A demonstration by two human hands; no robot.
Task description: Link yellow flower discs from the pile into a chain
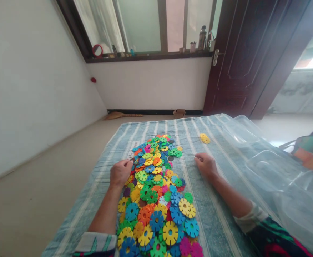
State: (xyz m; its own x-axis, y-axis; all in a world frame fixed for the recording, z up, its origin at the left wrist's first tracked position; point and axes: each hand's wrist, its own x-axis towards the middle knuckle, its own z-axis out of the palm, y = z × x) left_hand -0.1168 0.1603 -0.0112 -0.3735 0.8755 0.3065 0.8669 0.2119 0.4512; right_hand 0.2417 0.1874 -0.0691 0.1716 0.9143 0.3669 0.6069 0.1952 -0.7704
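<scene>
A long heap of notched plastic flower discs (pixel 157 169) in blue, yellow, green, orange and pink runs down the middle of the cloth-covered table. At the heap's left edge is my left hand (pixel 121 174), its fingers closed with the tips against the outer discs; what they grip, if anything, is hidden. My right hand (pixel 206 166) is over the cloth right of the heap, apart from it, with thumb and fingers pinched together. Whatever is in that pinch is too small to make out. Beyond it lies a small group of yellow discs (pixel 205 138).
Clear plastic containers (pixel 271 167) stand along the table's right side. The striped blue cloth (pixel 212 214) covers the table. Farther off are a dark red door (pixel 239 60), a window ledge with a flask (pixel 202 37), and a broom (pixel 119 115) on the floor.
</scene>
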